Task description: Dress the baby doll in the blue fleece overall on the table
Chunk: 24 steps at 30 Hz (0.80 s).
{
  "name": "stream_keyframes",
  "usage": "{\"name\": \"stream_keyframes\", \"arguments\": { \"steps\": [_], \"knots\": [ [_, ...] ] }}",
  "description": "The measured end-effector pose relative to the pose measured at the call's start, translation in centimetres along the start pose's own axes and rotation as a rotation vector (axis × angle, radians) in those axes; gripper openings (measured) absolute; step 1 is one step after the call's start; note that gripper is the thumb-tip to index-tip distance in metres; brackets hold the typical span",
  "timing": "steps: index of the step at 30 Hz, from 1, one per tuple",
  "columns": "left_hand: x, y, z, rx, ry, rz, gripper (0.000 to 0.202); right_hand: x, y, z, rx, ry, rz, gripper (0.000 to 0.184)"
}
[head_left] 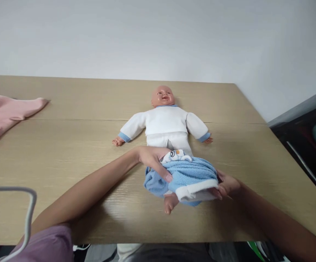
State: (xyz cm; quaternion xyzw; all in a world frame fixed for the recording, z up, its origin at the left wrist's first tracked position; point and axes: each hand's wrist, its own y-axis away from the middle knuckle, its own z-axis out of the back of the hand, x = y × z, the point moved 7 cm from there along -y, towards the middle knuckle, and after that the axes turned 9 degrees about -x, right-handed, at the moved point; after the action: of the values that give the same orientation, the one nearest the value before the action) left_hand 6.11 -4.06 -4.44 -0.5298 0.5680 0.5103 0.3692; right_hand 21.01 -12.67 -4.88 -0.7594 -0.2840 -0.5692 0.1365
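Note:
A baby doll in a white top and white trousers lies on its back in the middle of the wooden table, head away from me. Bunched over its legs is a blue fleece garment with a white cuff and a cartoon patch. My left hand grips the garment's upper left edge, fingers curled over the fabric. Holding the cuffed right end is my right hand, fingers closed on it. One bare doll foot sticks out below the garment.
A pink garment lies at the table's far left. A white cable loops at the near left edge. To the right of the table stands dark furniture with a teal item. A white wall runs behind.

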Motion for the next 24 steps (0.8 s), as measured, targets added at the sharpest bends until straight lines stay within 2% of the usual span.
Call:
{"name": "stream_keyframes", "arguments": {
  "steps": [4,7,9,11,14,16,19,21,24],
  "knots": [
    [0.0,0.3,0.4,-0.057,0.034,-0.01,0.055,-0.2,0.4,0.1,-0.028,-0.05,-0.017,0.062],
    [-0.2,0.1,-0.1,-0.021,0.03,-0.009,0.055,-0.4,0.6,-0.2,-0.205,-0.027,-0.103,0.07],
    [-0.6,0.0,-0.8,0.034,0.027,0.012,0.051,-0.3,0.8,-0.2,-0.341,-0.034,-0.088,0.069],
    [-1.1,-0.1,-1.1,0.047,0.043,0.012,0.049,-0.3,0.9,-0.4,-0.395,-0.022,-0.056,0.065],
    [-1.6,0.0,-1.4,0.04,0.031,-0.014,0.054,-0.3,0.9,-0.4,-0.438,0.083,-0.043,0.057],
    [-1.7,0.2,-1.4,0.032,-0.012,-0.05,0.058,0.0,0.9,-0.3,-0.469,0.174,-0.024,0.061],
    [-1.5,0.4,-1.0,-0.032,-0.094,-0.104,0.059,0.9,1.0,0.1,-0.524,0.358,0.077,0.066],
    [-1.2,0.3,-0.6,-0.084,-0.154,-0.128,0.053,1.3,1.1,0.2,-0.566,0.47,0.137,0.057],
    [-1.6,-0.2,-0.5,-0.184,-0.244,-0.219,0.039,1.1,1.2,0.9,-0.677,0.53,0.123,0.032]
  ]
}}
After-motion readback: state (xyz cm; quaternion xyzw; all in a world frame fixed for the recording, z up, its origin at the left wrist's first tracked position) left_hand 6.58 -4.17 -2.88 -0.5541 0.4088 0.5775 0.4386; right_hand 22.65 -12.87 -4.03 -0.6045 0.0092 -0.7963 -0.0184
